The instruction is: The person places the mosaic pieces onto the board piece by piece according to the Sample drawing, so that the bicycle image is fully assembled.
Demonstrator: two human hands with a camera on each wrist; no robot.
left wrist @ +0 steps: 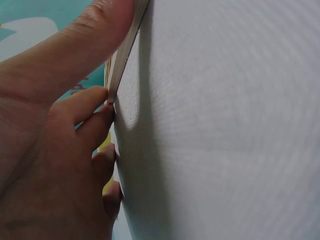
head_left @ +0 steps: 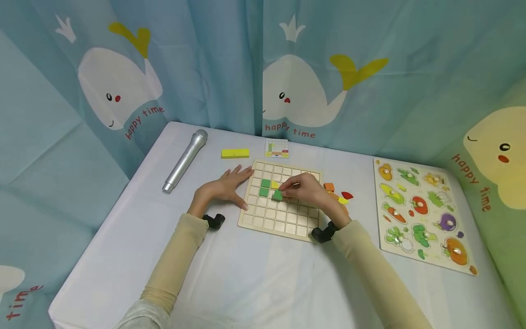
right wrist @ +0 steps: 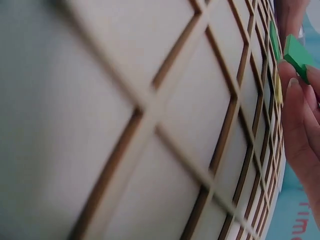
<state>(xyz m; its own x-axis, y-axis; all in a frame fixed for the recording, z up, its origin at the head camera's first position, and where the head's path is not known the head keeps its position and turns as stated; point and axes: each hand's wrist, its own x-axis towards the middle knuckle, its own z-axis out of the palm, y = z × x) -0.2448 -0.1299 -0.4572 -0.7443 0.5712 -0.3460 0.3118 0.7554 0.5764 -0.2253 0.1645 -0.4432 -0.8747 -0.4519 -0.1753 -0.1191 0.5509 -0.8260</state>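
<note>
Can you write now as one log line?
left grip: touching wooden grid board | right grip: pinching green tile over it | on board: two green squares, yellow piece

I see pale worktop (head_left: 255, 278), blue curtain (head_left: 234, 68) hanging behind it and left of it, white whales (head_left: 304, 87) printed on it. Greener curtain (head_left: 507, 237) right of worktop. Light soft across worktop.

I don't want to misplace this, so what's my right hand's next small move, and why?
Probably lower the green tile into the grid board: your right hand pinches it just above, while your left hand rests against the board's edge.
</note>
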